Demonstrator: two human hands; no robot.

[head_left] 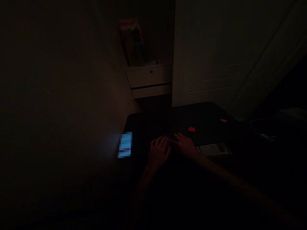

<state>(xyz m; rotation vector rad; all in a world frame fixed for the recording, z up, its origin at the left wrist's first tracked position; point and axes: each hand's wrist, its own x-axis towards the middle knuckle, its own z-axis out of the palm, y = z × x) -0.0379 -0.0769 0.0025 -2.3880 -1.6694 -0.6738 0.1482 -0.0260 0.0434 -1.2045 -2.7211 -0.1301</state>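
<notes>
In very dim light my left hand [158, 149] rests over the dark table [153, 123], its fingers bent around a small purplish object [168, 142]. My right hand [184, 144] meets the same object from the other side, fingers curled in against it. Its shape is mostly covered by the fingers, and I cannot make out its kind. Just beyond my right hand lies a small orange-red lump [191, 129]. A second, smaller orange-red piece [223, 120] is farther right on the table.
A lit screen [125, 145], blurred out, glows at the table's left edge by the wall. A flat printed sheet or packet [213, 149] lies right of my right forearm. White drawers [150, 78] and a pale panel [211, 57] stand behind.
</notes>
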